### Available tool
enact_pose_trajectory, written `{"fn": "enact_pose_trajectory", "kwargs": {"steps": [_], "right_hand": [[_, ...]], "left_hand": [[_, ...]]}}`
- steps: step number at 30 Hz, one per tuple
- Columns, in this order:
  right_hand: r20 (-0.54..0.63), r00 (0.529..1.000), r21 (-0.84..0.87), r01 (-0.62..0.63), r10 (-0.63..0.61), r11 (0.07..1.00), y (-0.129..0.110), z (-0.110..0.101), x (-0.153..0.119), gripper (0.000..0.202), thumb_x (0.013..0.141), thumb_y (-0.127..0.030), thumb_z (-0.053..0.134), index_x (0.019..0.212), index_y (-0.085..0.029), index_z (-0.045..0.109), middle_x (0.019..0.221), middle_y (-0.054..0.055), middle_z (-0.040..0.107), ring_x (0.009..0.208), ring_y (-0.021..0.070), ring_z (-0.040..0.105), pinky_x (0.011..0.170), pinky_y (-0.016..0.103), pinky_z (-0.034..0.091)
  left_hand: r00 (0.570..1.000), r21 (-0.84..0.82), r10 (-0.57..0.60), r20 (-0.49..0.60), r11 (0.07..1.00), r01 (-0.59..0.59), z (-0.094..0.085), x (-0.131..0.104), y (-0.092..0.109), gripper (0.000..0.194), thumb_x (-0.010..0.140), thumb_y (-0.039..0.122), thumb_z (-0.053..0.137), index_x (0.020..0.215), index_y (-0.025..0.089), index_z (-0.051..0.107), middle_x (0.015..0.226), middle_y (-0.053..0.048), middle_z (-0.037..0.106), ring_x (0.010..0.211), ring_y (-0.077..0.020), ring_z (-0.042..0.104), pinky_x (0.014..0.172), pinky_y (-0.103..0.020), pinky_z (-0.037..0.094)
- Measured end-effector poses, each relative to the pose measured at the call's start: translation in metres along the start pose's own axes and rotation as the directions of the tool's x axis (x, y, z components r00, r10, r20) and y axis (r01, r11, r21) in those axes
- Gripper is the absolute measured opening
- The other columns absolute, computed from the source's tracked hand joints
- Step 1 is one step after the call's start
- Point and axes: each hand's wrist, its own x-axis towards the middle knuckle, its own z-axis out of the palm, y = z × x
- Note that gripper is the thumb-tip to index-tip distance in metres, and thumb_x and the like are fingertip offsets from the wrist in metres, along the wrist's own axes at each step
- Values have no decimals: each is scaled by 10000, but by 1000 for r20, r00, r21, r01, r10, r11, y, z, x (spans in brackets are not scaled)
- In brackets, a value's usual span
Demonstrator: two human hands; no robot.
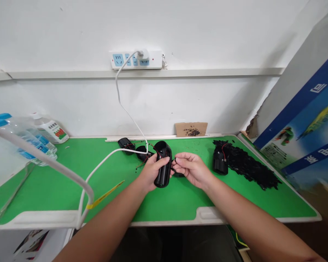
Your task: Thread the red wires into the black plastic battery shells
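Observation:
My left hand (149, 174) is wrapped round a glossy black rounded housing (163, 174), its open hollow end tipped up and a thin red wire inside. Close to the housing's right side, my right hand (192, 168) has thumb and fingers pinched together; whatever small thing they hold is too small to make out. Partly hidden beneath that hand lies another black part (178, 174). Two similar housings with red wires, one at the back (125, 145) and one nearer (141, 153), lie left of my hands. Further right stands another black housing (220, 163).
A pile of flat black pieces (248, 165) covers the right of the green table (112, 198). Small dark bits lie on cardboard (191, 130) by the wall. A white cable (104, 159) crosses the left side from a power strip (136, 60). Bottles (50, 129) stand far left.

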Motion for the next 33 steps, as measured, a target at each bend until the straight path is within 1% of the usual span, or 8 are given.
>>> {"fn": "enact_pose_trajectory", "kwargs": {"steps": [3,9,12,16,22,25,29,33], "right_hand": [[31,1000,-4,-3,3,1000,0,-1,0,262,637,-196,790,852,-108,669,741,74,708,591,116,674,568,163,573],[144,990,-48,-5,11,999,-2,0,-3,234,701,-290,750,798,-107,640,739,61,695,628,124,674,620,204,569],[171,985,-76,-1,14,997,-1,2,-4,248,724,-326,729,800,-113,628,679,51,677,621,123,664,611,203,549],[104,994,-85,52,-43,995,4,6,-4,255,692,-319,753,794,-125,622,600,21,647,545,102,628,539,179,509],[12,990,-139,138,-138,981,9,12,-5,275,670,-337,758,784,-120,634,582,29,651,508,105,614,504,189,483],[-29,989,-151,137,-142,979,10,12,-5,282,651,-335,766,772,-117,635,568,30,649,494,105,609,495,188,473],[-51,991,-109,118,-124,987,12,12,-4,304,606,-328,790,762,-114,641,550,27,643,476,103,597,476,187,460],[-73,987,-106,136,-144,985,13,13,-5,307,601,-329,792,745,-103,641,538,30,637,457,100,583,460,183,447]], "left_hand": [[1000,9,0,4,1000,0,0,0,0,339,678,307,705,907,164,501,660,-27,623,489,-143,597,430,-225,483],[1000,13,8,7,1000,-8,-1,1,-1,336,676,322,712,897,169,511,642,-21,619,483,-137,587,435,-226,482],[1000,11,23,20,1000,-23,-2,2,-2,325,681,321,707,894,160,521,675,-26,624,488,-132,587,442,-229,485],[999,22,31,23,999,-32,-1,2,-4,317,696,318,697,895,153,514,693,-30,622,506,-136,595,446,-229,485],[999,29,50,5,998,-50,1,2,-5,318,706,327,690,893,158,496,627,-4,597,470,-126,566,431,-220,464],[999,48,51,-4,998,-51,2,2,-6,332,708,335,689,900,156,485,609,-10,598,468,-128,562,434,-217,456],[998,62,65,-5,996,-65,4,2,-6,370,687,355,706,892,153,474,600,-17,595,470,-133,560,438,-220,448],[997,75,79,-3,994,-79,6,1,-6,377,688,363,704,892,152,466,599,-12,586,472,-133,556,448,-231,456]]}}
